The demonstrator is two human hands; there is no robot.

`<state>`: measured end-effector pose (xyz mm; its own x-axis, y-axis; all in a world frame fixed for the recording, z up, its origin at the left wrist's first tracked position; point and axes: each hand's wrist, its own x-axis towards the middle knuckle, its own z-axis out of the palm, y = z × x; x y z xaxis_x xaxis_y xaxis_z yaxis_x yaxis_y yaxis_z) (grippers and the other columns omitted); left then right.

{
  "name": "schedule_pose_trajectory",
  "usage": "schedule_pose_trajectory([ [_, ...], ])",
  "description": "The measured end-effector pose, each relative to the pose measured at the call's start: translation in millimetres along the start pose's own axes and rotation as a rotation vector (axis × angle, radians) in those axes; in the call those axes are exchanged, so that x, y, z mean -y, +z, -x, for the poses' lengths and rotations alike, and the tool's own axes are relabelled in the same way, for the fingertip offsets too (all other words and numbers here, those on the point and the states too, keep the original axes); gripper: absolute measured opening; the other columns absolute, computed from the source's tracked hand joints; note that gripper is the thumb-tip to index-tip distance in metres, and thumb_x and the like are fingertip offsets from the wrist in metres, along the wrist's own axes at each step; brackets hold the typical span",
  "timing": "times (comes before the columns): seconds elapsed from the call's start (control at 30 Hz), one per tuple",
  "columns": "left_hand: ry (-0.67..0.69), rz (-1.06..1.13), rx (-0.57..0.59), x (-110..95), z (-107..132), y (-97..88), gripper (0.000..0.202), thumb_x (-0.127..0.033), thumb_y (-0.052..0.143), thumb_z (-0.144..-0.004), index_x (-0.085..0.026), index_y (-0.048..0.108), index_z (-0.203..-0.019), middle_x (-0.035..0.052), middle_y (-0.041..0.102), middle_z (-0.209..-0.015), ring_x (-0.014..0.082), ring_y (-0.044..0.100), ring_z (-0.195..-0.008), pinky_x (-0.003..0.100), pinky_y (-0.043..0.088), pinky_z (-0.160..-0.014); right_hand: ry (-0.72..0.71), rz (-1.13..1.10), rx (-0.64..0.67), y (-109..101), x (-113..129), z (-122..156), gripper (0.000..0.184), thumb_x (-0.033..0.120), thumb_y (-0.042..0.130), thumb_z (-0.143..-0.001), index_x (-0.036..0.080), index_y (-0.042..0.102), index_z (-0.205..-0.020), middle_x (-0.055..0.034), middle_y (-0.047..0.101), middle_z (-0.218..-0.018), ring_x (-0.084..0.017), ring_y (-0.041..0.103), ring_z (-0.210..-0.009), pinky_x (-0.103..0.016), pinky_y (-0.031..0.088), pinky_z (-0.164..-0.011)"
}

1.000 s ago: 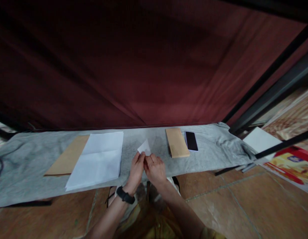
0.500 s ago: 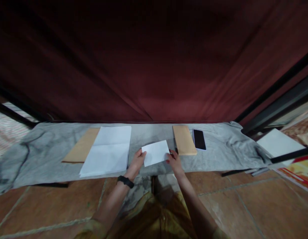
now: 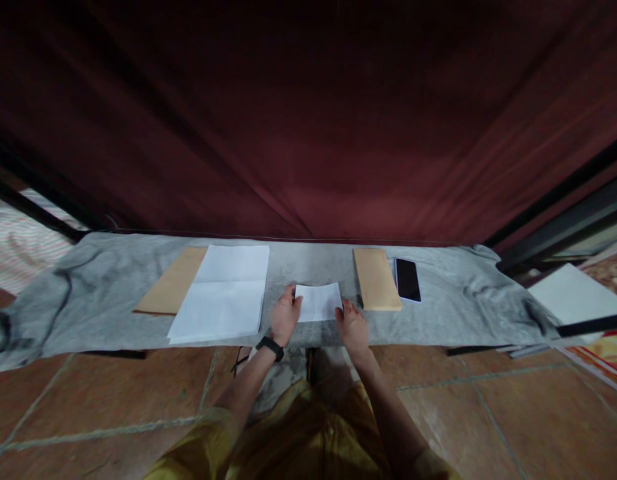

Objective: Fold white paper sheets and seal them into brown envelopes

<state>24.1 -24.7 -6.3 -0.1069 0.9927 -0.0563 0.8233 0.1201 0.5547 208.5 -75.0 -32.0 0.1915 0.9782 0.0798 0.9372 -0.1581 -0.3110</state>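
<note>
A small folded white paper (image 3: 318, 301) lies flat on the grey cloth (image 3: 453, 300) in front of me. My left hand (image 3: 285, 316), with a black watch on its wrist, grips the paper's left edge. My right hand (image 3: 352, 323) holds its right edge, fingers curled onto it. Left of the hands lies a stack of unfolded white sheets (image 3: 222, 291) that partly covers a large brown envelope (image 3: 172, 289). Just right of my hands sit a smaller brown envelope (image 3: 376, 288) and a black phone (image 3: 407, 279).
A dark red curtain (image 3: 308, 133) hangs right behind the cloth. Tiled floor (image 3: 488, 413) spreads around me. At the far right lie a white sheet (image 3: 573, 297), black bars (image 3: 593, 327) and a colourful printed board (image 3: 608, 357).
The paper was a small piece pinched between both hands near my body; it then opened wide between them and now lies lower, flat on the cloth. The view has shifted to the left.
</note>
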Motion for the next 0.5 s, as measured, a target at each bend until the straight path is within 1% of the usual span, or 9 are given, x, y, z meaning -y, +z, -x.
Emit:
schedule_pose_trajectory([
  [0.1, 0.025, -0.081, -0.027, 1.2, 2.9, 6.9, 0.043, -0.027, 0.053, -0.098, -0.021, 0.050, -0.140, 0.0088, 0.074, -0.105, 0.0247, 0.070, -0.094, 0.031, 0.049, -0.078, -0.032, 0.000, -0.043, 1.9, -4.1, 1.6, 0.027, 0.023, 0.049, -0.100, 0.016, 0.057, -0.126, -0.0118, 0.072, -0.109, -0.021, 0.069, -0.098, -0.029, 0.049, -0.083],
  [0.2, 0.093, -0.107, -0.065, 6.8, 3.0, 14.3, 0.044, -0.027, 0.050, -0.099, -0.019, 0.048, -0.143, 0.0125, 0.072, -0.111, 0.0272, 0.069, -0.100, 0.034, 0.050, -0.082, -0.069, -0.006, -0.134, 2.8, -4.7, 2.7, 0.032, 0.023, 0.047, -0.100, 0.015, 0.055, -0.130, -0.0143, 0.069, -0.111, -0.025, 0.065, -0.103, -0.037, 0.049, -0.089],
  [0.3, 0.163, -0.070, -0.094, 12.2, 2.0, 18.8, 0.044, -0.026, 0.051, -0.098, -0.017, 0.049, -0.142, 0.0138, 0.071, -0.113, 0.0280, 0.069, -0.102, 0.035, 0.051, -0.085, -0.165, -0.063, -0.215, 5.7, 2.4, 3.4, 0.037, 0.023, 0.044, -0.100, 0.014, 0.053, -0.135, -0.0176, 0.063, -0.124, -0.028, 0.060, -0.114, -0.044, 0.049, -0.096],
  [0.4, 0.184, -0.036, -0.099, 14.5, 1.4, 20.4, 0.043, -0.025, 0.051, -0.098, -0.017, 0.050, -0.141, 0.0141, 0.071, -0.114, 0.0277, 0.068, -0.103, 0.035, 0.051, -0.086, -0.352, -0.147, -0.197, 12.6, 15.9, 4.5, 0.040, 0.023, 0.043, -0.101, 0.016, 0.052, -0.140, -0.0160, 0.055, -0.142, -0.027, 0.051, -0.130, -0.045, 0.045, -0.106],
  [0.43, 0.181, -0.032, -0.097, 14.7, 1.3, 20.6, 0.043, -0.025, 0.051, -0.098, -0.017, 0.050, -0.140, 0.0141, 0.071, -0.114, 0.0275, 0.068, -0.103, 0.035, 0.051, -0.086, -0.393, -0.152, -0.181, 15.6, 20.4, 5.0, 0.041, 0.024, 0.042, -0.102, 0.017, 0.052, -0.141, -0.0152, 0.052, -0.146, -0.026, 0.047, -0.135, -0.044, 0.042, -0.109],
  [0.5, 0.174, -0.040, -0.096, 14.5, 1.3, 20.9, 0.042, -0.025, 0.050, -0.098, -0.017, 0.050, -0.140, 0.0137, 0.071, -0.113, 0.0267, 0.068, -0.102, 0.035, 0.051, -0.086, -0.404, -0.130, -0.166, 22.0, 27.4, 6.3, 0.042, 0.026, 0.043, -0.102, 0.015, 0.052, -0.142, -0.0150, 0.048, -0.152, -0.027, 0.042, -0.141, -0.045, 0.038, -0.114],
])
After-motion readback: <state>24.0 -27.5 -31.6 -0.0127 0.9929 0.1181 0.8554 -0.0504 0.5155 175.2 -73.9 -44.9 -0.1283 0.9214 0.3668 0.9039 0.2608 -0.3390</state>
